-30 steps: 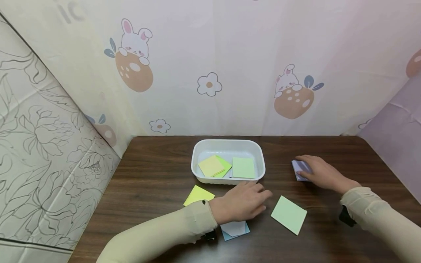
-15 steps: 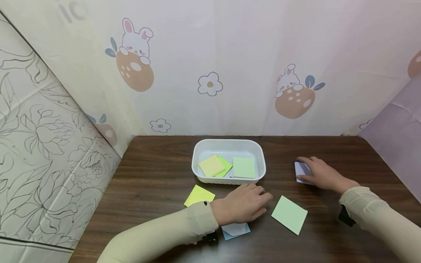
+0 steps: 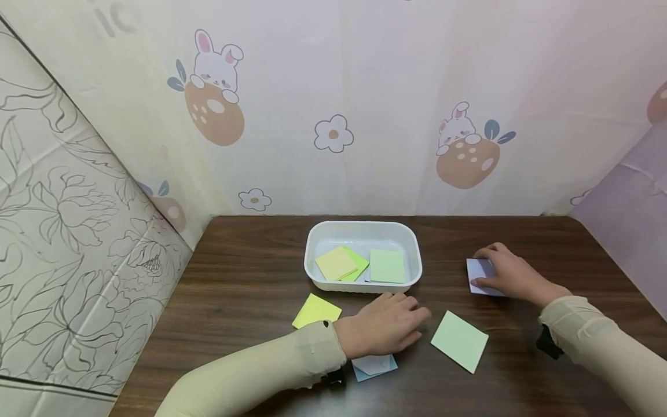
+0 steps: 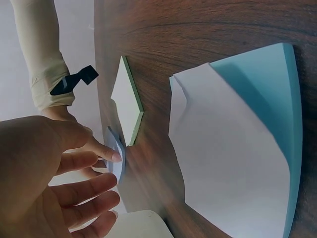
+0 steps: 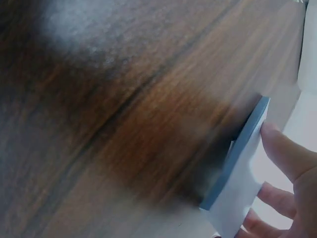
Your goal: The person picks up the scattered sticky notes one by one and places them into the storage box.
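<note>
My right hand (image 3: 513, 277) grips a lavender sticky note pad (image 3: 479, 272) at the right of the table, thumb and fingers at its edges. In the right wrist view, the pad (image 5: 242, 173) shows its bluish side and pale face. My left hand (image 3: 383, 324) hovers in front of the white tray, fingers loosely bent and holding nothing. Below that hand lies a blue sticky note pad (image 3: 375, 373) with a pale sheet (image 4: 230, 144) on top; the hand hides part of both. Between the hands lies a light green pad (image 3: 460, 341).
A white plastic tray (image 3: 363, 285) stands at the back middle. Inside are a pale yellow pad (image 3: 335, 264), a bright green pad (image 3: 358, 266) and a mint green pad (image 3: 387, 266). A bright yellow pad (image 3: 315, 310) lies by the left sleeve. Patterned curtains border the table.
The lavender pad has shifted slightly right and nearer, turning a little under my right hand, whose fingers are more arched. My left hand stays almost still.
</note>
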`<state>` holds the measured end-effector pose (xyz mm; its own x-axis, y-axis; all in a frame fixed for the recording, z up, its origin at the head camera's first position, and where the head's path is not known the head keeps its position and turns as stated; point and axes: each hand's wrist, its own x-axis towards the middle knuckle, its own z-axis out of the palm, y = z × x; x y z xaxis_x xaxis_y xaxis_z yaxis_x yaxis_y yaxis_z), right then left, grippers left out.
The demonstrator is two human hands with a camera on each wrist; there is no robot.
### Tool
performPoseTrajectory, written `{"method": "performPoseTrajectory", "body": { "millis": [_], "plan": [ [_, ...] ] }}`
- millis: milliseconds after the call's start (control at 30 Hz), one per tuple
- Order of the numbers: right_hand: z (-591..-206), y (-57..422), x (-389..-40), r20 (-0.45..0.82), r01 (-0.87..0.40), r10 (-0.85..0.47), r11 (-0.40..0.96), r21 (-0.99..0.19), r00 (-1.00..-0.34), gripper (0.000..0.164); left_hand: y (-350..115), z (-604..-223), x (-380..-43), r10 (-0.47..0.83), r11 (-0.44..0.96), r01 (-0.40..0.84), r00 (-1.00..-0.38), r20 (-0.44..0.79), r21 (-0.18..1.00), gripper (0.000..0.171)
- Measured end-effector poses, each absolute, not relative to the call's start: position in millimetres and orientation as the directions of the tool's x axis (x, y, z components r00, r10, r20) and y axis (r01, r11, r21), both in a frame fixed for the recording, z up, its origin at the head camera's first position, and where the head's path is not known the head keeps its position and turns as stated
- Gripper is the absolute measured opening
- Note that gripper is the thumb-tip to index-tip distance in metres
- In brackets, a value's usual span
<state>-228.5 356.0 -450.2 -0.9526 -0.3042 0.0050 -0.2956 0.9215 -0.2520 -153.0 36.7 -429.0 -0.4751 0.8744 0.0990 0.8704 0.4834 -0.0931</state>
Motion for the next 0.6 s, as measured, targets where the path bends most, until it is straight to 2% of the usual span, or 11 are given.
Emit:
{"method": "performPoseTrajectory", "body": {
  "millis": [300, 600],
  "plan": [
    [-444, 354, -232, 0.037, -0.321, -0.324, 0.904, -0.284, -0.945, 0.047, 38, -429, -155, 0.877, 0.478, 0.873, -0.468, 0.107, -0.100, 0.036],
    [-434, 351, -230, 0.139, -0.397, -0.373, 0.880, -0.259, -0.917, 0.016, 40, -428, -156, 0.877, 0.479, 0.872, -0.470, 0.100, -0.100, 0.038]
  ]
}}
